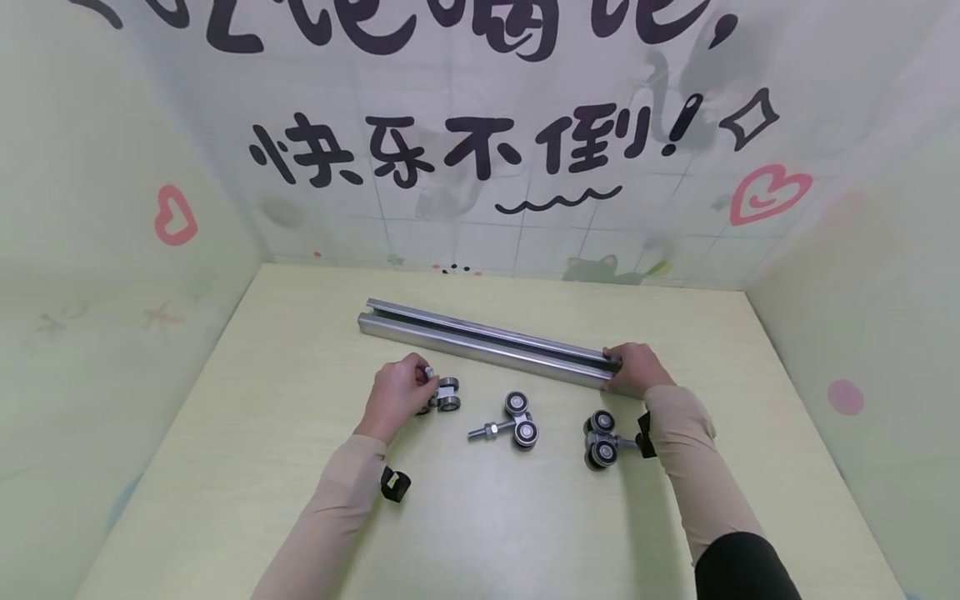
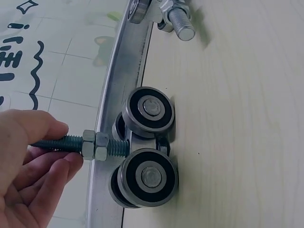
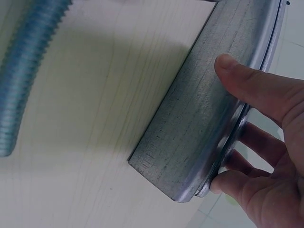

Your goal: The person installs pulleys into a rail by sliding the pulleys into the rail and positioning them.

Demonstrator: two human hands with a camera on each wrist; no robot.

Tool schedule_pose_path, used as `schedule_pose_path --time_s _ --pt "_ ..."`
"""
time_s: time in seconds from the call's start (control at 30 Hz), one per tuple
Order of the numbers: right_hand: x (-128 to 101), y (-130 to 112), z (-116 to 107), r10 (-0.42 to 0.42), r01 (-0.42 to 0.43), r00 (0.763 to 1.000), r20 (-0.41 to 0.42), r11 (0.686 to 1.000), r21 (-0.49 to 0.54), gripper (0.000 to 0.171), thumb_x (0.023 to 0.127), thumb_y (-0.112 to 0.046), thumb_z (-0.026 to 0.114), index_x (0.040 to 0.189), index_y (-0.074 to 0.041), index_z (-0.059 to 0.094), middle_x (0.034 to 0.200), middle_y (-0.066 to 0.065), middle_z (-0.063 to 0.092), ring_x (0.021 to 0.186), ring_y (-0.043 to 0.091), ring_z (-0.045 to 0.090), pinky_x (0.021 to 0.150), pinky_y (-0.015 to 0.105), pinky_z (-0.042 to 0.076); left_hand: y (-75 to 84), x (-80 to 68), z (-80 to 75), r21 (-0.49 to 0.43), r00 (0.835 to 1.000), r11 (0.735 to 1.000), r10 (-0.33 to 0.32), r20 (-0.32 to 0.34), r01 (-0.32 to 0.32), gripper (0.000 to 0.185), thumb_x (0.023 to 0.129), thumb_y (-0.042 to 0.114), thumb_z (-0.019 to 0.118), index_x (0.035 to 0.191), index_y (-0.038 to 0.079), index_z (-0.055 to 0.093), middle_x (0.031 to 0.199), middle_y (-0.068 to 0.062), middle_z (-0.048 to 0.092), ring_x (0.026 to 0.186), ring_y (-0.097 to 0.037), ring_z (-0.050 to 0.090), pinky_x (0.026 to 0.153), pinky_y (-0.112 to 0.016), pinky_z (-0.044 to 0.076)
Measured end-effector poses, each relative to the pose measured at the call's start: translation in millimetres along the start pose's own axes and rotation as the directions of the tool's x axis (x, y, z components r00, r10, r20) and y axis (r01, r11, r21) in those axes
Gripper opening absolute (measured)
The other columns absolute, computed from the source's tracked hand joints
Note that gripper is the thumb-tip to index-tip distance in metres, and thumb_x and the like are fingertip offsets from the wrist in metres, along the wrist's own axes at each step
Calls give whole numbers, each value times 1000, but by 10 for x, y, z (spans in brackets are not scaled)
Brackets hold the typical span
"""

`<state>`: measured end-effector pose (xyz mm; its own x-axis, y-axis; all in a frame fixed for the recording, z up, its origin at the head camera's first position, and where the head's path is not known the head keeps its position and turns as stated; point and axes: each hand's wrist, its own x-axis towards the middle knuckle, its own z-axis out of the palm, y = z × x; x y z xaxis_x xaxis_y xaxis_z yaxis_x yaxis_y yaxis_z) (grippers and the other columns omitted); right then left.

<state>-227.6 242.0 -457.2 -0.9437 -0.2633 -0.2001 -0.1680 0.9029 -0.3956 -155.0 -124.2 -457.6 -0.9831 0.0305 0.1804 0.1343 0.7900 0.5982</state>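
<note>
My left hand (image 1: 395, 396) pinches the threaded bolt (image 2: 116, 147) of a roller trolley (image 1: 448, 395), thumb and fingertips round its far end. In the left wrist view two nuts sit on that bolt, and the wheels (image 2: 152, 109) overlap the rail behind. A metal channel rail (image 1: 480, 345) lies slanted on the table, its slot facing up. At the rail's right end, my right hand (image 1: 637, 371) grips it, with the thumb on the near side wall (image 3: 185, 109) and the fingers over the slotted side.
Between my arms a second roller trolley (image 1: 527, 433) lies with its bolt pointing left. A third trolley (image 1: 602, 453) is beside my right wrist, its bolt toward the wrist camera (image 1: 647, 435). A printed cloth wall (image 1: 450, 233) closes off the table's back.
</note>
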Motion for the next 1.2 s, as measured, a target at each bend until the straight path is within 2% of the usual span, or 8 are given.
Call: schedule_pose_path --time_s 0.33,0.47,0.57,0.8,1.03,1.2 --pt "2 -4 -4 -1 1 1000 -4 1000 0 63 63 -11 79 119 4 55 116 26 56 101 39 54 89 47 43 -30 -18 31 -57 1000 998 -13 2 13 15 79 15 66 85 3 60 75 -7 65 67 -16 62 61 -30 52" --pt "-9 -4 -6 1 -1 1000 0 1000 1 63 64 -11 79 119 4 54 117 26 56 102 40 54 90 47 42 -41 -41 38 -75 999 996 -37 14 37 22 79 23 70 86 4 60 77 -7 66 70 -17 63 64 -30 53" --pt "-10 0 0 -1 1 1000 -3 1000 -1 63 64 -11 79 120 4 54 116 26 56 102 40 54 91 47 42 -51 -54 51 -77 999 996 -35 7 36 25 78 27 71 84 4 61 75 -6 66 68 -16 62 61 -28 52" --pt "10 4 13 -2 2 1000 -5 1000 10 64 63 -12 79 119 4 55 116 26 57 102 40 54 91 47 42 -62 -77 68 -80 996 997 14 -92 -21 19 78 21 71 80 2 65 70 -6 65 59 -12 58 54 -25 49" --pt "-1 -5 12 -5 5 1000 -16 1000 3 63 63 -12 79 119 5 55 116 26 57 100 40 54 90 48 42 -81 -85 68 -58 986 995 66 -155 -76 19 77 15 72 82 -2 65 72 -11 67 61 -18 62 56 -29 52" --pt "-6 -6 19 -7 7 1000 -21 1000 -1 62 63 -11 79 118 4 56 114 25 58 97 38 55 88 47 43 -96 -108 24 -21 979 996 86 -183 -91 17 77 12 71 83 -3 65 71 -11 67 61 -19 62 56 -30 52"
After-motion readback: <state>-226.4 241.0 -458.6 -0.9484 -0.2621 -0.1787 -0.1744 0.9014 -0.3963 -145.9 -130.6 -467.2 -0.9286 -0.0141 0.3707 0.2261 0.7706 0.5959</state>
